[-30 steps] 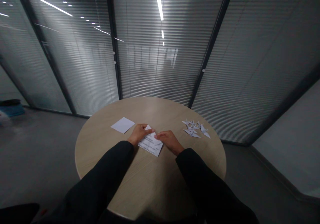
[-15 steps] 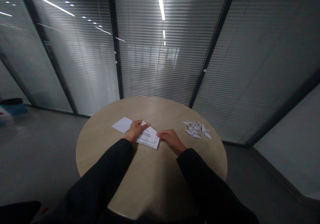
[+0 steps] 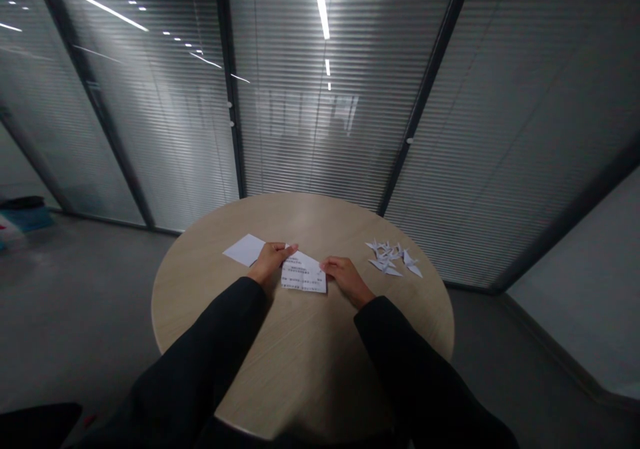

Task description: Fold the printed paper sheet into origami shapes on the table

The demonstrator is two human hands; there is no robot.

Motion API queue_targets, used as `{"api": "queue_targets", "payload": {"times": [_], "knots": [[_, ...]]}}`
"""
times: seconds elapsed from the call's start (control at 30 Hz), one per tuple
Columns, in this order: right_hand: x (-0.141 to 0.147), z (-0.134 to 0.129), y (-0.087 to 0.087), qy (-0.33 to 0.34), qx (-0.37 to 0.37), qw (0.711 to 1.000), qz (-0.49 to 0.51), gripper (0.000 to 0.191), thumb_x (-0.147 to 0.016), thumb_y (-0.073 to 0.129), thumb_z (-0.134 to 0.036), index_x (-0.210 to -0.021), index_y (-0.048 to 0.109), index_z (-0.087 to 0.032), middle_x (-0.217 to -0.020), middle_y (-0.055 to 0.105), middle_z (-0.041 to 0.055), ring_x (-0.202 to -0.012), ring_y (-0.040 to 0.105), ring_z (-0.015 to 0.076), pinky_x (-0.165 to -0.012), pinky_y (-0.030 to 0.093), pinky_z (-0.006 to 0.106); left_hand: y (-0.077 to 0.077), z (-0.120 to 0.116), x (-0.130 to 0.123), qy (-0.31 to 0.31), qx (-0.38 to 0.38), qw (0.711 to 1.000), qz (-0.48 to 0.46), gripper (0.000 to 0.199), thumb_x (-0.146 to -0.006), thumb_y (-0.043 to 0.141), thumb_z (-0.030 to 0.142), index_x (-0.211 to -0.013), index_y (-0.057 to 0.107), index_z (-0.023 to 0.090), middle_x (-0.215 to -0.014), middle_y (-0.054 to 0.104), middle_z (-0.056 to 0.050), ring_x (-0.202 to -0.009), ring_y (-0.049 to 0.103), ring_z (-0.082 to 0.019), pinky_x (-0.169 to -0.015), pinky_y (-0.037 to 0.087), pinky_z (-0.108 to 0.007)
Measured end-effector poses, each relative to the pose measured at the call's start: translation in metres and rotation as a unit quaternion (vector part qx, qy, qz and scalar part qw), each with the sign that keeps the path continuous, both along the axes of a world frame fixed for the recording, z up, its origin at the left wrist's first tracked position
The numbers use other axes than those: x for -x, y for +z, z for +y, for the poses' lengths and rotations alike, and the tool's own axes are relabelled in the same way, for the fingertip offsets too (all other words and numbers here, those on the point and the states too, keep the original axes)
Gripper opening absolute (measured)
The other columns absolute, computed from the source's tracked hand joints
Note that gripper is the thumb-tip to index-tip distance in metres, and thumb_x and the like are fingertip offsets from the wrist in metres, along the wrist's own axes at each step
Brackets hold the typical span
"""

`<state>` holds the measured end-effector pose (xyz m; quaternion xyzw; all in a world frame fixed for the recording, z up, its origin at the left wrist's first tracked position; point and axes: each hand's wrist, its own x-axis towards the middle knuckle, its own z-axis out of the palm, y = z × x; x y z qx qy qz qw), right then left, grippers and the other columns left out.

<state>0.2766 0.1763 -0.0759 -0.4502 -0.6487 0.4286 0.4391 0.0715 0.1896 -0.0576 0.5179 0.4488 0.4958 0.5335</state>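
Between my hands is a white sheet of paper [image 3: 304,275] with rows of dark print, one upper edge slanting down to the right. My left hand [image 3: 271,261] pinches it at the upper left corner, thumb on top. At the upper right edge, my right hand [image 3: 347,279] grips it between thumb and fingers. Just left of my left hand lies a stack or sheet of plain white paper [image 3: 244,250], partly covered by that hand. Several folded white paper cranes [image 3: 387,255] lie in a cluster to the right of my right hand.
Everything rests on a round, light wooden table [image 3: 310,355]. Behind it stands a glass partition with blinds [image 3: 320,149] and dark frames. A blue bin with a black liner [image 3: 26,214] sits on the floor far left.
The printed paper has turned so its lower edge lies nearly level, and it has shifted slightly right. My right hand has moved a little up and right; both hands keep their hold.
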Motion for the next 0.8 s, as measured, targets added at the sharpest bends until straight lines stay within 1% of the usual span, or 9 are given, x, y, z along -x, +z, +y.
{"api": "queue_targets", "payload": {"times": [0.07,0.2,0.3,0.4,0.47,0.53,0.6,0.7,0.8], "knots": [[0.0,0.002,-0.003,-0.017,-0.002,1.0,0.006,0.024,-0.071,0.058,-0.039,-0.063,0.061,-0.018,-0.06,0.063,0.0003,-0.056,0.057,0.0147,-0.054,0.043,0.025,-0.002,0.003,0.002,-0.008,-0.012,1.0,0.011,0.037,-0.069,0.073,0.045,-0.061,0.064,0.01,-0.059,0.066,-0.008,-0.052,0.06,-0.014,-0.052,0.045,-0.025],[-0.004,0.008,-0.01,-0.049,-0.029,0.998,-0.019,0.023,-0.072,0.056,-0.04,-0.068,0.062,-0.019,-0.065,0.064,0.0008,-0.06,0.059,0.0156,-0.055,0.043,0.025,-0.001,0.005,0.006,-0.033,0.014,0.999,0.038,0.036,-0.073,0.071,0.043,-0.063,0.066,0.009,-0.062,0.067,-0.01,-0.056,0.061,-0.015,-0.056,0.048,-0.026],[-0.009,0.012,-0.014,-0.074,-0.033,0.996,-0.026,0.023,-0.07,0.058,-0.04,-0.071,0.063,-0.018,-0.065,0.065,0.0023,-0.059,0.059,0.0165,-0.053,0.043,0.026,0.001,0.003,0.007,-0.062,0.051,0.996,0.049,0.028,-0.069,0.076,0.035,-0.065,0.068,0.009,-0.065,0.069,-0.01,-0.059,0.063,-0.015,-0.059,0.05,-0.026],[-0.012,0.013,-0.014,-0.088,-0.037,0.995,-0.027,0.023,-0.07,0.06,-0.041,-0.072,0.063,-0.018,-0.065,0.064,0.0024,-0.061,0.058,0.0171,-0.053,0.04,0.025,0.003,-0.001,0.007,-0.116,0.073,0.988,0.066,0.023,-0.063,0.079,0.03,-0.068,0.069,0.009,-0.069,0.071,-0.01,-0.061,0.064,-0.015,-0.061,0.052,-0.027],[-0.011,0.01,-0.012,-0.071,-0.05,0.996,-0.036,0.024,-0.072,0.06,-0.042,-0.073,0.063,-0.018,-0.065,0.063,0.0018,-0.061,0.057,0.0165,-0.053,0.039,0.025,0.005,-0.004,0.007,-0.161,0.063,0.98,0.098,0.024,-0.062,0.08,0.031,-0.07,0.071,0.01,-0.067,0.07,-0.009,-0.058,0.062,-0.015,-0.057,0.049,-0.025],[-0.008,0.005,-0.008,-0.031,-0.078,0.995,-0.058,0.026,-0.077,0.057,-0.043,-0.075,0.065,-0.017,-0.065,0.062,0.0012,-0.06,0.055,0.0154,-0.054,0.038,0.024,0.007,-0.006,0.008,-0.21,0.044,0.966,0.141,0.027,-0.064,0.078,0.036,-0.071,0.073,0.011,-0.063,0.069,-0.007,-0.054,0.059,-0.014,-0.053,0.044,-0.023],[-0.005,0.001,-0.004,-0.001,-0.101,0.992,-0.072,0.028,-0.08,0.056,-0.043,-0.078,0.066,-0.017,-0.068,0.062,0.0009,-0.061,0.054,0.0147,-0.054,0.037,0.024,0.009,-0.009,0.008,-0.254,0.029,0.951,0.174,0.029,-0.066,0.077,0.04,-0.072,0.074,0.012,-0.061,0.069,-0.005,-0.053,0.057,-0.013,-0.052,0.041,-0.023],[-0.001,-0.005,-0.001,0.02,-0.116,0.99,-0.084,0.028,-0.083,0.055,-0.042,-0.084,0.068,-0.016,-0.073,0.064,0.0016,-0.064,0.055,0.0146,-0.056,0.039,0.023,0.01,-0.013,0.005,-0.299,0.032,0.938,0.171,0.027,-0.065,0.077,0.04,-0.071,0.075,0.014,-0.063,0.07,-0.005,-0.055,0.058,-0.013,-0.055,0.042,-0.023],[0.0,-0.006,0.001,0.009,-0.13,0.988,-0.084,0.029,-0.086,0.053,-0.037,-0.1,0.068,-0.017,-0.082,0.067,0.0034,-0.07,0.058,0.0157,-0.062,0.043,0.025,0.007,-0.015,0.001,-0.309,0.051,0.94,0.137,0.026,-0.063,0.079,0.038,-0.071,0.075,0.013,-0.062,0.07,-0.005,-0.054,0.058,-0.013,-0.056,0.043,-0.024]]}}
